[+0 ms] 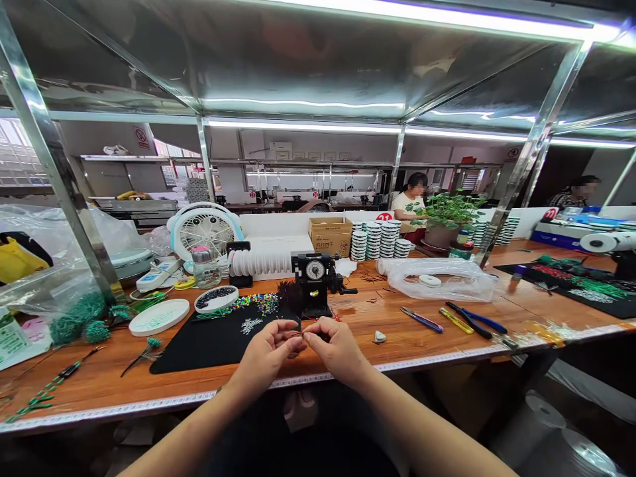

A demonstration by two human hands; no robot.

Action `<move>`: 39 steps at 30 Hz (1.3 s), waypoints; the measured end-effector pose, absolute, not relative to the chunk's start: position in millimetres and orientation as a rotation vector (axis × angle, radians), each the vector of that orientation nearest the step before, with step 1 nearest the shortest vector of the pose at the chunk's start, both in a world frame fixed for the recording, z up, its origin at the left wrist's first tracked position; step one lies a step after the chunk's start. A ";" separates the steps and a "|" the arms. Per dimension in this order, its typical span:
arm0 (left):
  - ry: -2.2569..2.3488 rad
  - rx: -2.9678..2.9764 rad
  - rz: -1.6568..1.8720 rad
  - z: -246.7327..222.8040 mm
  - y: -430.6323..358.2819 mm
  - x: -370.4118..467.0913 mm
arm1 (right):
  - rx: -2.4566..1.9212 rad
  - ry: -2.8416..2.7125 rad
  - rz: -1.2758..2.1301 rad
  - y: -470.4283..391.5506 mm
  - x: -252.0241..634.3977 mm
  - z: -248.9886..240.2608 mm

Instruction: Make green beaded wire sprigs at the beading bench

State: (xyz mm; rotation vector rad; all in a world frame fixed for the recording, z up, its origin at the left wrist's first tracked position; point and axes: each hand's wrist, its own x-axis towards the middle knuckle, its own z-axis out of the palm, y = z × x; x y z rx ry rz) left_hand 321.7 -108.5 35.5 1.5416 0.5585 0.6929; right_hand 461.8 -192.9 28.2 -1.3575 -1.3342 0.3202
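At the far left of your table [114,381] lie two clear bags [44,265] and three green tufted balls [79,318]. Next come one flat white spool [159,317], one white dish of dark beads [216,298], and behind them one small white fan [205,228] and one small clear bottle [205,266]. One black mat [209,344] lies in front of you, with a spill of coloured beads [256,303] along its far edge.

Your left hand [267,351] and right hand [338,346] meet over the near edge of that mat, fingertips pinched together on a thin wire piece [299,335] held between them; it is too small to tell more, and both hands are closed on it. Just behind your hands stands one black winding machine with a round dial [315,281].

Further right, one cardboard box [330,235] sits at the back, then stacked white spools [377,240] in several columns, too many to count surely. One potted plant [447,222] follows, and one clear bag holding a white spool [437,278]. On the bare wood lie three hand tools: one with purple handles [421,320], one yellow [454,320], one pair of blue-handled pliers [477,320]. Two other people sit at the far tables.
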 end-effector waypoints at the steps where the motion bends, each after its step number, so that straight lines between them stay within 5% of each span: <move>1: 0.555 1.475 0.680 34.7 -108.3 322.4 | -1.349 -1.319 0.328 -193.4 462.1 27.0; 23: 0.596 1.045 0.770 28.1 -113.8 334.1 | -1.370 -1.310 0.290 -191.7 456.3 16.7; 39: 0.438 1.358 0.598 34.4 -105.0 335.9 | -1.317 -1.462 0.645 -191.9 475.9 31.8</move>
